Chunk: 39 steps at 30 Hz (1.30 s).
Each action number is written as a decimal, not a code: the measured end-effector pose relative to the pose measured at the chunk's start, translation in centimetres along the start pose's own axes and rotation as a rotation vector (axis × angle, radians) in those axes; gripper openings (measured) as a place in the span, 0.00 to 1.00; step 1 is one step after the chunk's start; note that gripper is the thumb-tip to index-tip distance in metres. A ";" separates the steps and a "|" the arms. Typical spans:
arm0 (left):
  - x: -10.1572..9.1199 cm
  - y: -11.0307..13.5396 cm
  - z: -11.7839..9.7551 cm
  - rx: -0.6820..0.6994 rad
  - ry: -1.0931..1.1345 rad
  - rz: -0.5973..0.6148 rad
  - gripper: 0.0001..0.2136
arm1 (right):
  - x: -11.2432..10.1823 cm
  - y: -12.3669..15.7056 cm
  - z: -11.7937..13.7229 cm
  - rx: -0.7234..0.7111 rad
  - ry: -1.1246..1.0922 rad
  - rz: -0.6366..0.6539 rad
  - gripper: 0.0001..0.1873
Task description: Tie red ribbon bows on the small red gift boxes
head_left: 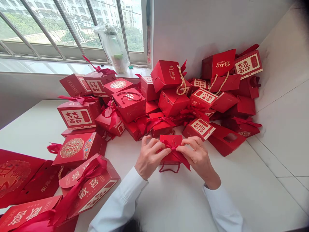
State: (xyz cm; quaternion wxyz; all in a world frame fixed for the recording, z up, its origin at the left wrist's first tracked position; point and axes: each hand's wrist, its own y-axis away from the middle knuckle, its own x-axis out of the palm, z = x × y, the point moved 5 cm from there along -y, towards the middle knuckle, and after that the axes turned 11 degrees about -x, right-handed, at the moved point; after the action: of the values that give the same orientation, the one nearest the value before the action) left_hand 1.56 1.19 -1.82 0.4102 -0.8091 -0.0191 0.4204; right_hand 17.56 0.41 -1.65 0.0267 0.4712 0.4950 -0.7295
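Observation:
A small red gift box [172, 159] stands on the white table in front of me, with a dark red cord handle [174, 170] on its near side. Across its top runs a red ribbon [179, 156], gathered into a knot or bow at the middle. My left hand [151, 156] pinches the ribbon from the left between thumb and fingers. From the right, my right hand [196, 157] pinches it too, the fingertips of both hands nearly meeting. The ribbon's tail hangs toward the near right corner. The fingers partly hide the knot.
Many red gift boxes [129, 104] are heaped along the wall behind my hands. More boxes [89, 188] with ribbons lie at the left. A plastic-bagged cup [117, 54] stands on the sill by the barred window. A tiled wall [285, 135] bounds the white table [166, 203] on the right.

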 end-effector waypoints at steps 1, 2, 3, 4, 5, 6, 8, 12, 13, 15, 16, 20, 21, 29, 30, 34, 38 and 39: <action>-0.2 0.0 -0.1 0.033 -0.017 -0.016 0.12 | 0.0 0.0 0.1 -0.031 0.038 0.017 0.14; -0.4 0.0 -0.1 0.057 -0.029 -0.032 0.11 | 0.0 0.0 0.1 -0.061 0.070 0.029 0.15; -0.5 0.0 -0.1 0.073 -0.036 -0.046 0.11 | 0.0 0.0 0.2 -0.087 0.094 0.038 0.15; -0.6 -0.1 -0.1 0.086 -0.038 -0.052 0.11 | 0.0 0.0 0.2 -0.107 0.108 0.041 0.15; -0.7 -0.1 -0.2 0.094 -0.040 -0.051 0.11 | 0.0 0.0 0.3 -0.119 0.113 0.043 0.15; -0.7 -0.1 -0.2 0.099 -0.041 -0.045 0.11 | 0.0 0.0 0.2 -0.122 0.113 0.045 0.15; -0.6 0.0 -0.2 0.106 -0.033 -0.025 0.12 | -0.1 0.0 0.1 -0.106 0.101 0.047 0.15; -1.0 0.3 0.4 0.034 0.058 0.005 0.13 | -0.5 -0.1 -0.1 -0.068 0.078 0.041 0.17; -1.3 0.4 0.6 -0.001 0.101 0.027 0.14 | -0.6 -0.1 0.0 -0.069 0.077 0.034 0.17; -1.9 0.4 0.9 -0.077 0.207 0.111 0.13 | -0.8 0.0 0.0 -0.074 0.070 0.018 0.16; -2.2 0.3 0.9 -0.110 0.266 0.158 0.12 | -0.9 0.0 0.0 -0.078 0.060 0.011 0.16; -3.1 -0.8 0.5 -0.273 0.423 0.205 0.09 | -0.6 0.4 0.1 -0.085 0.021 0.001 0.17; -2.9 -1.2 0.4 -0.316 0.420 0.183 0.10 | -0.6 0.5 0.2 -0.087 0.025 -0.004 0.17; 1.8 -2.3 -0.8 -0.214 0.196 0.215 0.05 | -0.2 1.3 0.3 -0.163 0.127 -0.007 0.16; 2.0 -2.1 -0.7 -0.214 0.176 0.226 0.05 | -0.2 1.4 0.2 -0.160 0.134 0.009 0.16; 1.9 -1.2 -0.7 -0.200 0.162 0.222 0.05 | -0.1 1.7 -0.3 -0.127 0.128 0.041 0.16; 1.5 -0.6 -0.7 -0.179 0.196 0.173 0.05 | 0.0 1.8 -0.7 -0.124 0.146 0.080 0.16; 1.5 -0.5 -0.7 -0.182 0.211 0.165 0.05 | -0.1 1.8 -0.8 -0.122 0.167 0.088 0.16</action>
State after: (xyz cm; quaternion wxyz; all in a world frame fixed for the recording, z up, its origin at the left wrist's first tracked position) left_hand 3.15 1.65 -2.22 0.2990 -0.8814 0.0528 0.3619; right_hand 19.06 0.02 -2.94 0.0460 0.5491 0.5178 -0.6544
